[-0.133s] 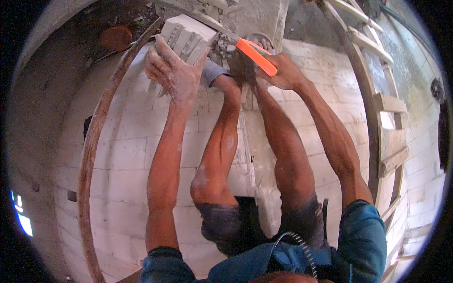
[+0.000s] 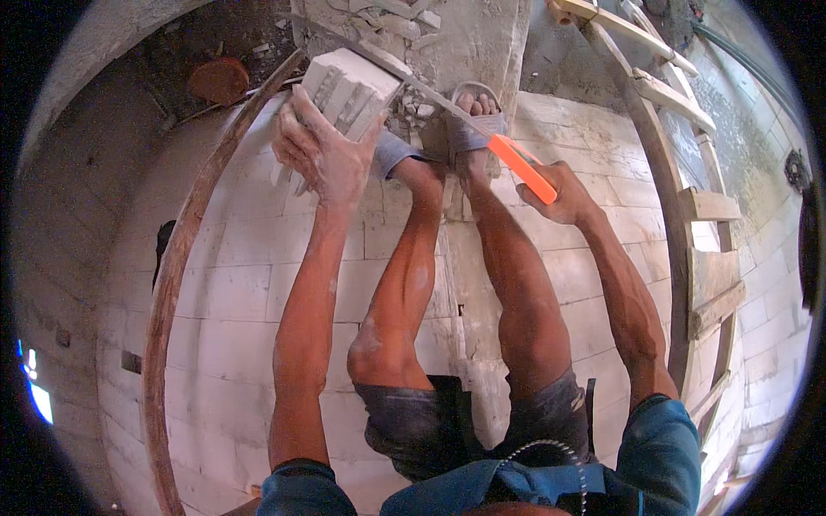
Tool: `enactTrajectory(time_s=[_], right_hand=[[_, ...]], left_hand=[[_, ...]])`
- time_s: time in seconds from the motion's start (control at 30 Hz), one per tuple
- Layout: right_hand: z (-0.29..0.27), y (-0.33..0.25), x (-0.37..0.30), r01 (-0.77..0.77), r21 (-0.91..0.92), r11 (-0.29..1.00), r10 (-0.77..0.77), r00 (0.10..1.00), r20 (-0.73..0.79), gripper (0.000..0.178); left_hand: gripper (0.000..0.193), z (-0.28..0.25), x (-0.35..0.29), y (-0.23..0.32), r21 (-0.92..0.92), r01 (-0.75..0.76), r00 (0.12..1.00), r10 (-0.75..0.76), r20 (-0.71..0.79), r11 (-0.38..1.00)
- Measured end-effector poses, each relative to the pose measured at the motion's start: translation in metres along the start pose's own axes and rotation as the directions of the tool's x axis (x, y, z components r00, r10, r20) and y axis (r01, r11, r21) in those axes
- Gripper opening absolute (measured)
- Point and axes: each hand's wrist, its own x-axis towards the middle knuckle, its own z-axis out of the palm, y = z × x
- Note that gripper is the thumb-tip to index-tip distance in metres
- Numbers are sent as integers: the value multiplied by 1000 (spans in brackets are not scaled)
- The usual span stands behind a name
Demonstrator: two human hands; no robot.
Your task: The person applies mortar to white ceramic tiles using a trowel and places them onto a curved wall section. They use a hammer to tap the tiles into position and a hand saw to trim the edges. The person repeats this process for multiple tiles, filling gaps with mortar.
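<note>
My left hand (image 2: 325,163) is closed around a pale, lightweight concrete block (image 2: 354,84) at the upper left of centre. Stepped grooves run down the block's near face, and white dust coats my fingers. In my right hand (image 2: 564,196) is a handsaw (image 2: 521,168), gripped by its orange handle. Its grey blade slants up to the left and lies against the far edge of the block. Whether the teeth sit inside a cut cannot be made out.
My sandalled right foot (image 2: 478,120) rests beside the blade, with rubble (image 2: 416,107) between my feet. Broken block pieces (image 2: 397,19) lie beyond. A wooden pole (image 2: 176,249) rises on the left; a timber frame (image 2: 675,206) stands on the right. A reddish-brown round object (image 2: 218,81) sits far left.
My right hand has drawn the saw back, down and to the right, so more blade shows. The block and my left hand appear shifted only slightly in the picture.
</note>
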Motion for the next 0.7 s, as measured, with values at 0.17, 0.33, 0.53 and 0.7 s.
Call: enactTrajectory(time_s=[0.17, 0.33, 0.53, 0.7], right_hand=[[-57, 60, 176, 286, -130, 949, -304, 941, -148, 28], [-25, 48, 135, 274, -189, 943, -320, 900, -294, 32], [-52, 38, 207, 279, -249, 928, -328, 926, -186, 39], [-49, 22, 260, 364, -278, 889, -446, 826, -345, 30]], left_hand=[[120, 64, 101, 10, -68, -49, 972, 32, -233, 996], [121, 59, 91, -2, 31, 12, 973, -5, -230, 999], [123, 62, 90, 7, -19, -15, 969, 10, -246, 1000], [120, 60, 94, 5, -92, 26, 981, -43, -188, 995]])
